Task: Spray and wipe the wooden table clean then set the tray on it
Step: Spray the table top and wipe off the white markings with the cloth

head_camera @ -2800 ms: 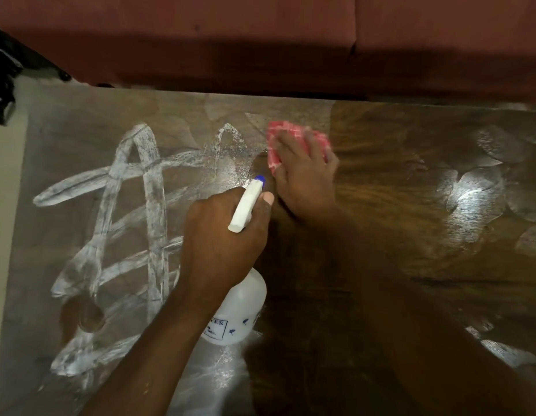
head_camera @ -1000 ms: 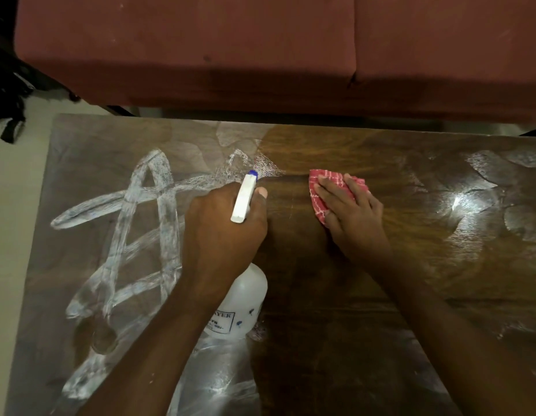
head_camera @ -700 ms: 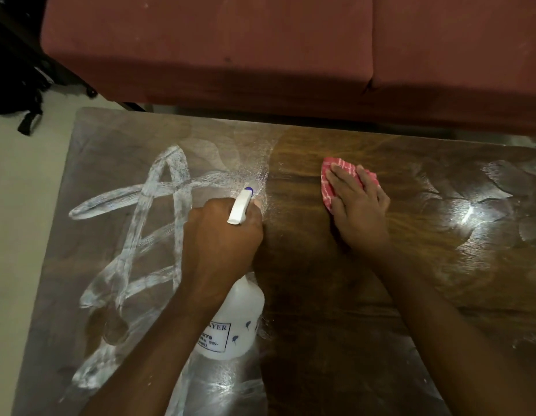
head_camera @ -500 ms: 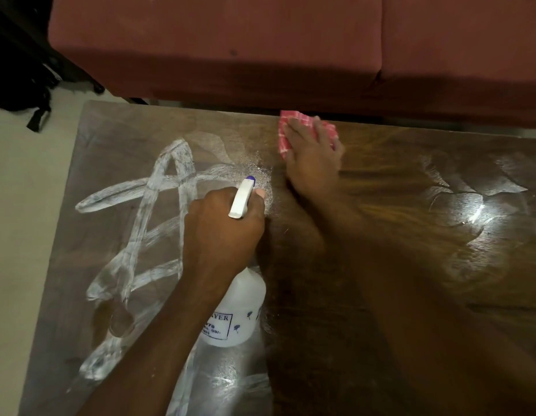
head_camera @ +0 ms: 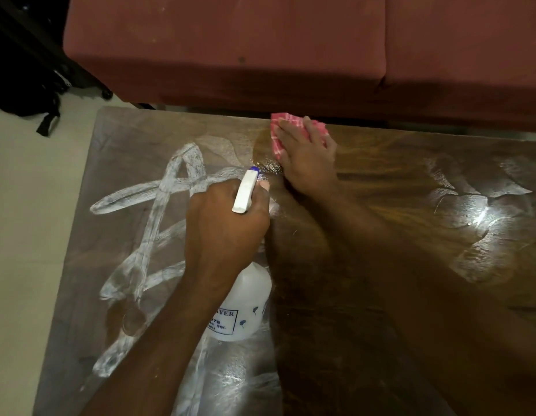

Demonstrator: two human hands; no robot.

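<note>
left hand (head_camera: 227, 223) grips our spray bottle (head_camera: 245, 307), nozzle aimed at chalky streaks | right hand (head_camera: 305, 154) presses flat on pink cloth (head_camera: 278, 136) at wooden table (head_camera: 380, 295) far edge, scrubbing wet patch | tray unseen

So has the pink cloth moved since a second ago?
Yes. The pink cloth, under the right hand, went from mid-table to the wooden table's far edge, by the red sofa.

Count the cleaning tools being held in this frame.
2. The spray bottle is in the left hand over the table's left half; the pink cloth lies under the right hand at the far edge.
</note>
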